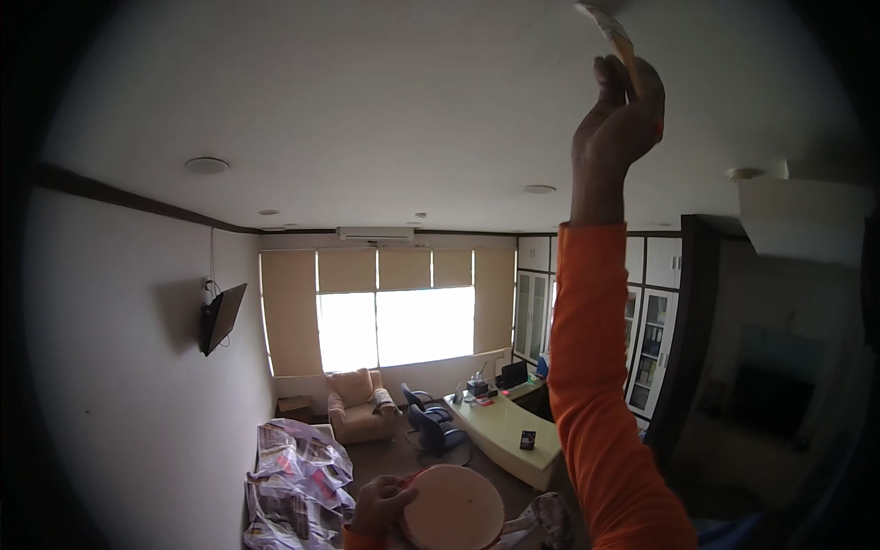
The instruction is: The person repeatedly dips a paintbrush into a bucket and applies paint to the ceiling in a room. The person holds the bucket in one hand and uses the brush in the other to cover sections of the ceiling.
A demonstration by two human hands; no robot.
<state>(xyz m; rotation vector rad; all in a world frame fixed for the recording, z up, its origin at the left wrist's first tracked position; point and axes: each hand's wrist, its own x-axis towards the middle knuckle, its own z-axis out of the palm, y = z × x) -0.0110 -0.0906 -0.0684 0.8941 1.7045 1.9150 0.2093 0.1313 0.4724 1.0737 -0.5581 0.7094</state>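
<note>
Raised high toward the ceiling, my right hand (pixel 623 115) is closed around the wooden handle of a paintbrush (pixel 608 27). The brush's whitish head is up against or very close to the white ceiling (pixel 394 101); I cannot tell if it touches. Low in front of me, my left hand (pixel 382 504) grips the rim of a round tub (pixel 454 507). The tub's edge is reddish, and a smooth pale surface like paint fills its top. Both sleeves are orange.
Below stand a curved pale desk (pixel 500 435), blue office chairs (pixel 433 429), an armchair (pixel 360 403) and plastic-covered furniture (pixel 298 477). A wall-mounted screen (pixel 223 319) is at left. Ceiling fittings include a round light (pixel 207 166). Glass-fronted cabinets (pixel 649 348) line the right.
</note>
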